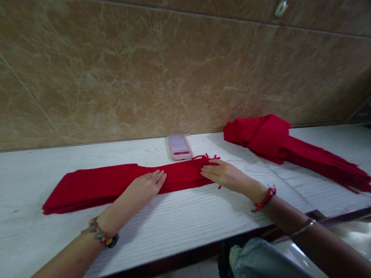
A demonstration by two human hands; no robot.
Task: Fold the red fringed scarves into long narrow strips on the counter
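Observation:
A long red scarf [98, 186], folded into a flat layered strip, lies along the white tabletop. Its fringed end is at the right, where a few tassels stick out past the cloth. My left hand [147, 184] rests flat near the middle of the scarf, fingers stretched out and a ring on one of them. Over the fringed end lies my right hand [225, 175], its fingers extended on the cloth and pointing left. Neither hand grips the fabric.
A second red scarf bundle [260, 138], folded with a fringed tail, lies at the right against the tiled wall [153, 72]. Behind the folded scarf is a phone [179, 146]. The white table [168, 228] ends at a dark front edge, close to my legs.

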